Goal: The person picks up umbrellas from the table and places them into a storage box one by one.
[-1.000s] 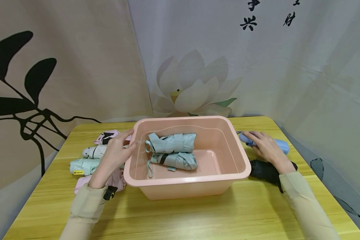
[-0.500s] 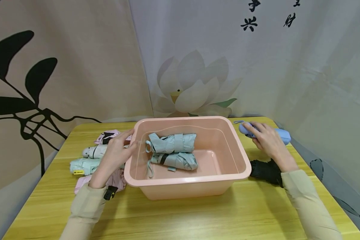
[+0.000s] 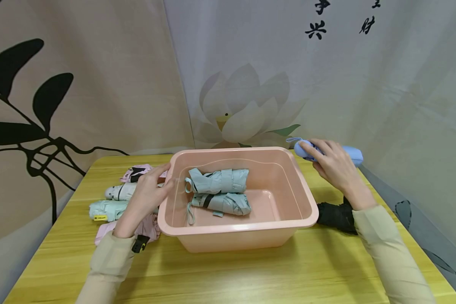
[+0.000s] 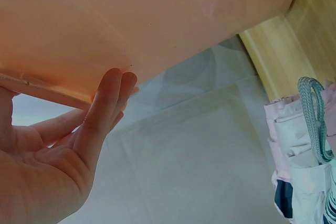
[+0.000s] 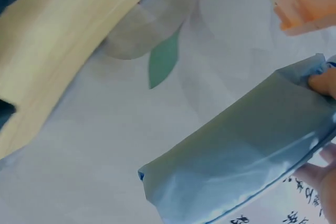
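A blue folded umbrella (image 3: 352, 155) with a wrist loop is gripped by my right hand (image 3: 332, 164), held above the table to the right of the pink plastic basin (image 3: 235, 231). In the right wrist view, fingers and thumb close around one end of the umbrella (image 5: 247, 145). My left hand (image 3: 150, 192) holds the basin's left rim; in the left wrist view its fingers (image 4: 107, 95) lie along the outer wall. Two light teal folded umbrellas lie inside the basin, one upper (image 3: 228, 181) and one lower (image 3: 228, 204). A black folded umbrella (image 3: 336, 217) lies beneath my right wrist.
Left of the basin, partly behind my left arm, lie a pink-and-black folded umbrella (image 3: 134, 172), a white one (image 3: 118, 193), a mint one (image 3: 108, 210) and a pink one (image 3: 150, 228). The wooden table (image 3: 228, 278) meets a printed curtain (image 3: 243, 76) at the back.
My right hand has taken hold of the blue umbrella and raised it off the table, shifting slightly left and away. The left hand stays on the basin rim.
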Available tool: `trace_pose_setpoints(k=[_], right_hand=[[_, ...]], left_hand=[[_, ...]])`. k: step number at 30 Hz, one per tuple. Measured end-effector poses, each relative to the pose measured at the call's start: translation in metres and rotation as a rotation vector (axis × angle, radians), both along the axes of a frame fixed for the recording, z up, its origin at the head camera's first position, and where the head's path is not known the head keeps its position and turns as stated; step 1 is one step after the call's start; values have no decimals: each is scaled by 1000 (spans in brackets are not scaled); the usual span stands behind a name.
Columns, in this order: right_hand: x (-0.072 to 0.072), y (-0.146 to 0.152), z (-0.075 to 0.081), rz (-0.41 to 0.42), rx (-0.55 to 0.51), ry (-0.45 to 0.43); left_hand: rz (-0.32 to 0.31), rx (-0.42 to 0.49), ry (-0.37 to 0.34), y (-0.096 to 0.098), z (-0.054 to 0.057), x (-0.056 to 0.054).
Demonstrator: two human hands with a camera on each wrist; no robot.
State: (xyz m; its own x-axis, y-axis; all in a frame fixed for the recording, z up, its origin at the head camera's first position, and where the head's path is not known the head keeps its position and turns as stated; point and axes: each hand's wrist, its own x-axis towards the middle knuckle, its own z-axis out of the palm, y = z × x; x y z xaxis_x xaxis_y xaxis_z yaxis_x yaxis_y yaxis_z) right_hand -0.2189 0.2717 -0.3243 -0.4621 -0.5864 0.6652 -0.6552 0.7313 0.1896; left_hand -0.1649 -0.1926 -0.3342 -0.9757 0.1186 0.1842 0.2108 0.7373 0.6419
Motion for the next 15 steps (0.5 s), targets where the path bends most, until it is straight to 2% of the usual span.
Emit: trace_pose_setpoints(k=[15], right_hand=[[-2,-40,41,117,16,115]], left_hand=[[-2,-8,7,1,2,3]])
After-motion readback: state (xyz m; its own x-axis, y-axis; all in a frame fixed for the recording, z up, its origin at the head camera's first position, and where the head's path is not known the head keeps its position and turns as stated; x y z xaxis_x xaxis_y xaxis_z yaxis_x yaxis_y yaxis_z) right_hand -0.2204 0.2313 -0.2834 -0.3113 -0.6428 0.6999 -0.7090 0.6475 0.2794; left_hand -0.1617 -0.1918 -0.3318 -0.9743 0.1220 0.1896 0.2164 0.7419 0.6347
